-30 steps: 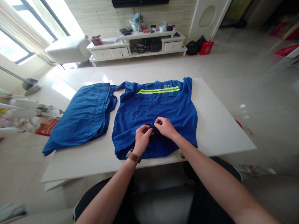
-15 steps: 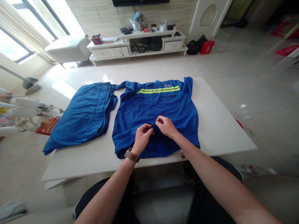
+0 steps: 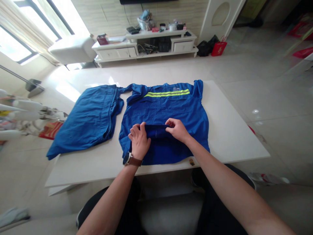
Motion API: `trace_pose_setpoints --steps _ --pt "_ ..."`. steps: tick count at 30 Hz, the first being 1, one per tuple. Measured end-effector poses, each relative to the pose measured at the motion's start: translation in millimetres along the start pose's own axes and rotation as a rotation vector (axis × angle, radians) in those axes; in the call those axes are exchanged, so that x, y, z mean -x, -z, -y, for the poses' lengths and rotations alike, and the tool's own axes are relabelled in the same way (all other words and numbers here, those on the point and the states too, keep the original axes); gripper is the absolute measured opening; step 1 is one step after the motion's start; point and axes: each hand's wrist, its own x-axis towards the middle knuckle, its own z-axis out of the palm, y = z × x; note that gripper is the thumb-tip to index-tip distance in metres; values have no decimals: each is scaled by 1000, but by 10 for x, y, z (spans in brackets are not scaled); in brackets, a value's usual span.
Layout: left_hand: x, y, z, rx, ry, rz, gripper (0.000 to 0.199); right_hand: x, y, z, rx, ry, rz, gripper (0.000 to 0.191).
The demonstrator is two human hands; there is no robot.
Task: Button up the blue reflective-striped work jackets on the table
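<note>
A blue shirt [image 3: 171, 112] lies on a white table [image 3: 237, 137], right in front of the person. Its bottom edge is near the person, and its top is on the far side. A bright yellow and gray stripe [image 3: 168, 93] goes across the chest, with small white marks [image 3: 176, 88] just above it. Part of the shirt near the bottom is lifted up, and it makes a dark blue band between the two hands. The right hand [image 3: 179, 130] pinches the right end of this band with its thumb and fingers. The left hand [image 3: 140, 142] is at the other end, with its back facing up, its fingers a bit bent and its thumb sticking out to the side. It touches the cloth, but I cannot tell if it is holding on tight. A watch [image 3: 132, 160] with a brown strap is on the left wrist. Some folded blue cloth [image 3: 88, 117] lies to the left of the shirt, and one corner hangs over the side of the table. A little brown thing [image 3: 191, 162] sits by the near edge of the table, close to the right arm. Far across the shiny floor, a red bag [image 3: 218, 48] stands beside a low white cabinet [image 3: 114, 54].
</note>
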Motion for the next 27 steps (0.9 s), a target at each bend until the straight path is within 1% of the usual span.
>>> trace_pose_setpoints --steps 2,3,4,5,7,10,12,14,15,16,17,18,19,21,23,24,25,27 --pt "-29 65 70 -93 17 -8 69 -8 51 -5 -33 -17 45 14" --pt "-53 92 120 -118 17 4 64 -7 74 -6 -33 -27 62 15" --pt "-82 116 184 -125 5 43 58 0 95 -4 -24 -36 72 16" --pt "-114 137 260 -108 -11 111 53 10 113 1 -12 -40 80 15" --pt "-174 173 447 -13 -44 298 45 43 133 19 13 -35 107 13" --pt "-202 217 769 131 -94 557 41 130 117 47 52 -23 219 12" --pt "-156 230 962 150 -90 741 41 209 78 40 82 -29 374 15" --pt "-72 220 1096 100 3 954 42 293 38 -1 97 -47 588 20" --pt "-28 206 1133 67 53 1041 44 332 29 -33 103 -67 701 22" --pt "9 189 1146 48 81 1099 46 367 32 -69 114 -93 796 23" --pt "35 171 1137 52 79 1124 46 394 49 -106 135 -121 857 25" --pt "49 155 1106 80 47 1116 46 415 82 -141 170 -144 878 25" --pt "51 140 1057 122 -9 1083 45 430 128 -172 223 -157 859 25" --pt "29 114 919 186 -121 966 42 447 242 -215 383 -146 735 22" --pt "1 79 754 187 -196 821 40 460 345 -235 570 -117 598 17" --pt "-8 53 669 182 -230 763 40 472 377 -239 648 -103 552 15" --pt "-10 18 587 182 -265 716 40 487 389 -242 706 -88 522 15" --pt "1 -75 432 192 -336 655 43 532 351 -249 759 -47 498 22"
